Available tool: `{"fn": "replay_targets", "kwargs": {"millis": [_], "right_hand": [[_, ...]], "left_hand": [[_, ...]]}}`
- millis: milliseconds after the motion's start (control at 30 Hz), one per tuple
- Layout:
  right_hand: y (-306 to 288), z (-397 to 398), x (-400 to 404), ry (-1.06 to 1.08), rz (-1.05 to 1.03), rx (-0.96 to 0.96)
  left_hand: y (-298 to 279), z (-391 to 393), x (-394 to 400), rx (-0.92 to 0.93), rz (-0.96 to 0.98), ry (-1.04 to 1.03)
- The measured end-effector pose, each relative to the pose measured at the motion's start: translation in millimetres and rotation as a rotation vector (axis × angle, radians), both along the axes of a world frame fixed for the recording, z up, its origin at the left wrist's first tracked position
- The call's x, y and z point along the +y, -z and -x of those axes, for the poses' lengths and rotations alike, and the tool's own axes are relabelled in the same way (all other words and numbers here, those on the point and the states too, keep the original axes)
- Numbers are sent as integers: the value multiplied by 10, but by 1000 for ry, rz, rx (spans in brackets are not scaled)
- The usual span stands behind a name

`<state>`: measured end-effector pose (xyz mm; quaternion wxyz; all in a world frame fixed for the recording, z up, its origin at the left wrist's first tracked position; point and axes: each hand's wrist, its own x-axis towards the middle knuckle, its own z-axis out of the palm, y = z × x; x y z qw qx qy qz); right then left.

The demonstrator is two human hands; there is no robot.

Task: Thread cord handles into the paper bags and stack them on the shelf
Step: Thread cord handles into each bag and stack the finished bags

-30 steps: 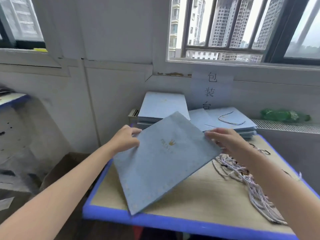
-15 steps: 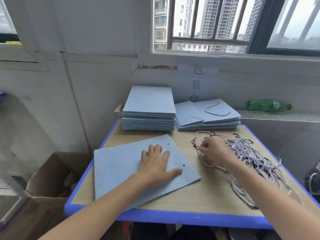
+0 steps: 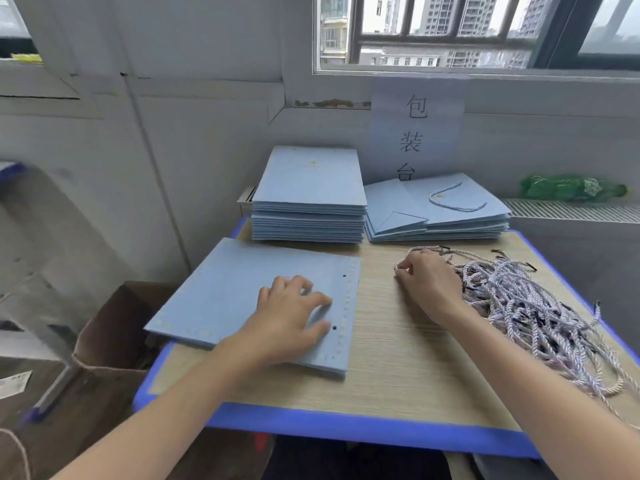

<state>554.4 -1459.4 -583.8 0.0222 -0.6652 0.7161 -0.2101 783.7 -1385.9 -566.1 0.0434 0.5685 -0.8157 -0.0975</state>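
Observation:
A flat light-blue paper bag [image 3: 228, 292] lies on the wooden table [image 3: 391, 362], its two punched holes near the right edge. My left hand [image 3: 291, 317] rests on the bag with fingers spread beside the holes. My right hand [image 3: 427, 282] pinches a white twisted cord [image 3: 429, 252] at the left end of the cord pile [image 3: 526, 306]. Behind stand a stack of plain flat bags [image 3: 308, 192] and a lower stack of bags with cord handles [image 3: 440, 209].
The table has a blue rim [image 3: 346, 427]. An open cardboard box [image 3: 114, 334] sits on the floor to its left. A paper sign [image 3: 415, 133] hangs on the wall, and a green plastic bottle [image 3: 571, 188] lies on the radiator ledge at right.
The bag went from held up in both hands to lying flat on the table. My left hand slid toward the holes; my right hand moved into the cord pile and took hold of a cord.

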Motion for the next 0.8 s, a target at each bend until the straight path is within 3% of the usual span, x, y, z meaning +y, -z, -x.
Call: {"fn": "replay_targets", "kwargs": {"millis": [133, 233, 400, 500, 600, 667, 733, 800], "right_hand": [[-10, -81, 83, -102, 181, -168], [-16, -275, 261, -432, 148, -335], [91, -439, 441, -668, 150, -344], [183, -457, 477, -602, 222, -181], [154, -411, 437, -287, 323, 18], [118, -360, 420, -253, 360, -95], [83, -379, 475, -460, 324, -335], [37, -476, 588, -688, 153, -509]], "left_hand": [[139, 191, 113, -11, 36, -104], [219, 224, 123, -6, 88, -114], [352, 152, 135, 129, 115, -136], [383, 120, 149, 154, 168, -147], [408, 119, 140, 157, 202, -147], [417, 117, 138, 169, 206, -141], [430, 114, 140, 177, 215, -138], [434, 119, 144, 191, 232, -140]]}}
